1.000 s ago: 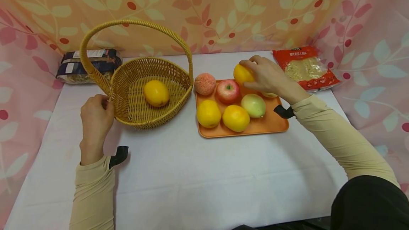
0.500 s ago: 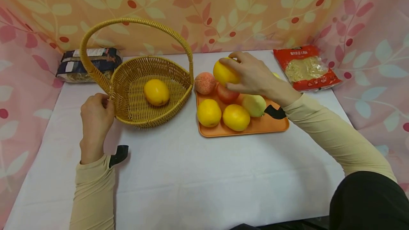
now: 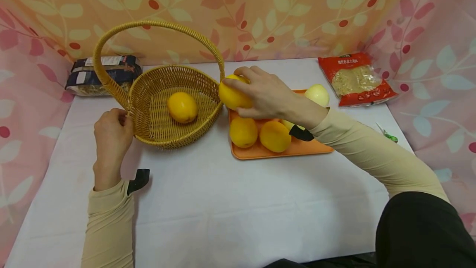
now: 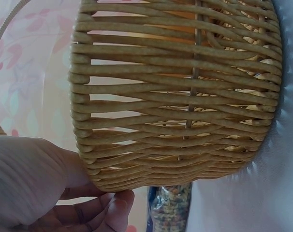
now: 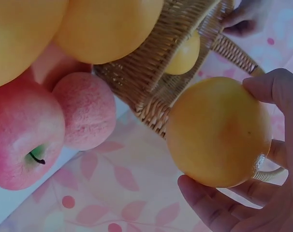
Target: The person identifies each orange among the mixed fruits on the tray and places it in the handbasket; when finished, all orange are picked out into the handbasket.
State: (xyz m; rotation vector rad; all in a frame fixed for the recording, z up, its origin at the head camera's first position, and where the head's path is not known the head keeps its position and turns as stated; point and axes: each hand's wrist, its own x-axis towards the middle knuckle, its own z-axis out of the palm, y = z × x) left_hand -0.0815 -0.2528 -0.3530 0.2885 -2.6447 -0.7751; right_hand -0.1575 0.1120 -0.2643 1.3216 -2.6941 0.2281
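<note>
My left hand point(image 3: 113, 144) pinches the left rim of the wicker basket point(image 3: 158, 108); its woven side fills the left wrist view. Inside the basket lies one yellow fruit point(image 3: 182, 107). My right hand point(image 3: 271, 94) holds a round yellow-orange fruit point(image 5: 219, 133) between thumb and fingers, at the basket's right edge by the foot of the handle point(image 3: 156, 24). Beneath my right hand and forearm is the orange tray point(image 3: 312, 149), with two yellow fruits point(image 3: 243, 131) along its front. An apple point(image 5: 21, 140) and a peach point(image 5: 86, 111) show in the right wrist view but are hidden in the head view.
A pale green round fruit point(image 3: 317, 94) sits at the tray's back right, and another is partly covered by my wrist. A red food packet point(image 3: 357, 80) lies at the back right, a dark packet point(image 3: 104, 75) behind the basket. A small green object point(image 3: 389, 137) lies at right.
My right hand has carried the yellow-orange fruit leftward from the back of the tray to the basket's right edge. My left hand and the basket have stayed in place.
</note>
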